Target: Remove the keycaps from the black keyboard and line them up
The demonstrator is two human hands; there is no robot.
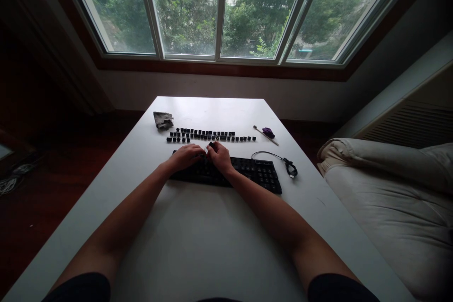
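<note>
A black keyboard lies across the white table, with keys visible at its right end. My right hand is closed in a pinch above its middle, on what looks like a wire keycap puller with thin bright wires. A small black piece, apparently a keycap, shows at those fingertips. Over the keyboard's left part, my left hand has its fingers together and bent, with the tips meeting the right hand's; what they grip is hidden. Several black keycaps stand in rows just beyond both hands.
A crumpled grey cloth lies at the table's back left. Toward the back right are a thin brush and a dark purple object. The keyboard's coiled cable rests on the right. A padded light seat stands beside the table.
</note>
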